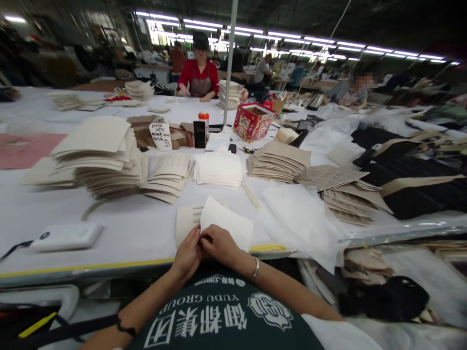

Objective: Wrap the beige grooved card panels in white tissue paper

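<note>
A white sheet [229,224] with a corner pointing up is tilted in front of me, near the table's front edge. My right hand [221,246] is closed in a pinch at the sheet's lower left edge. Against that same edge, my left hand [188,253] has its fingers closed, with the fingertips of both hands almost meeting. Partly behind the sheet lies a cream panel [184,224] with several dark strips or slots across it. The sheet covers the panel's right part. Just beyond sits a stack of white sheets [219,170].
Stacks of cream panels [98,141] stand left, and taupe panels [279,160] right. Clear plastic film [297,218] drapes over the front edge. A white device [69,237] with a cable lies left. A red box [254,121] and a pole [229,63] stand farther back; a co-worker [199,78] sits opposite.
</note>
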